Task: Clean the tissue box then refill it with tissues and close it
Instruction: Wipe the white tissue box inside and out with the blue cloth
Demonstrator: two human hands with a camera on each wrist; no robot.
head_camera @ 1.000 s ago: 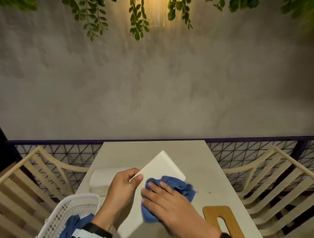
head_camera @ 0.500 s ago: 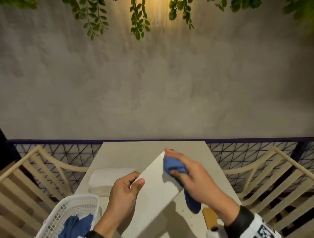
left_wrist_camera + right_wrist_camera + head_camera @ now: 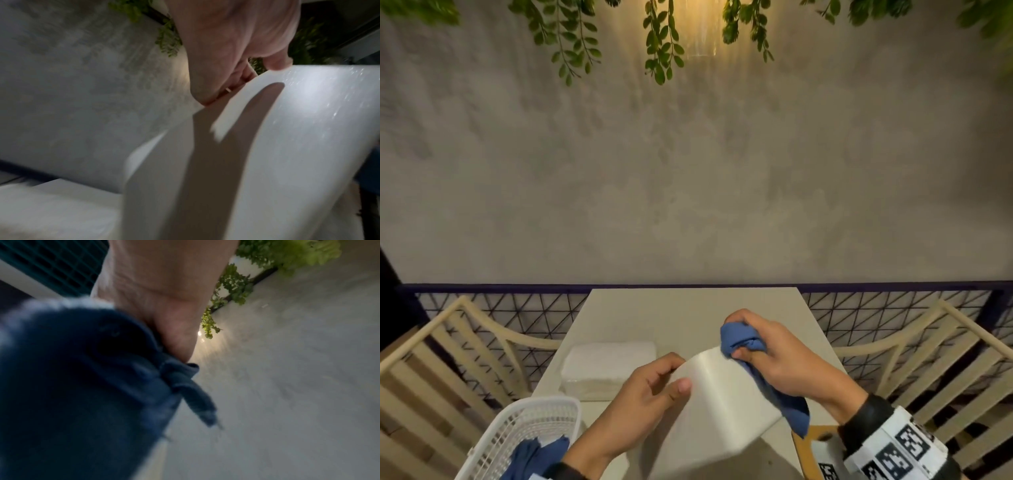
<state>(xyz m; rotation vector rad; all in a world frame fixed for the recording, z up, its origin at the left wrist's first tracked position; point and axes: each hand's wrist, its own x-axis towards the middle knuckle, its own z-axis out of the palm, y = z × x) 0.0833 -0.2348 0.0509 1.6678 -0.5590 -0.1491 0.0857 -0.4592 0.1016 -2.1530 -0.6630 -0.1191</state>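
Observation:
A white tissue box (image 3: pixel 722 407) is held tilted above the table, its far end up. My left hand (image 3: pixel 650 387) grips its left edge, thumb on the upper face; the left wrist view shows the box (image 3: pixel 277 146) close up under my left hand (image 3: pixel 236 53). My right hand (image 3: pixel 767 349) holds a bunched blue cloth (image 3: pixel 743 339) against the box's far right corner, and the cloth's tail hangs down the right side. The cloth (image 3: pixel 82 378) fills the right wrist view below my right hand (image 3: pixel 164 296). A white pack of tissues (image 3: pixel 606 368) lies on the table to the left.
The pale table (image 3: pixel 695 308) stands against a wire railing and grey wall. A white plastic basket (image 3: pixel 524 435) with blue cloths sits at the near left corner. A wooden lid (image 3: pixel 811 448) lies at the near right. Slatted chairs (image 3: pixel 448 359) flank both sides.
My right hand swept the cloth from the box's near part up to its far corner. The left hand has turned the box, so a second face now shows.

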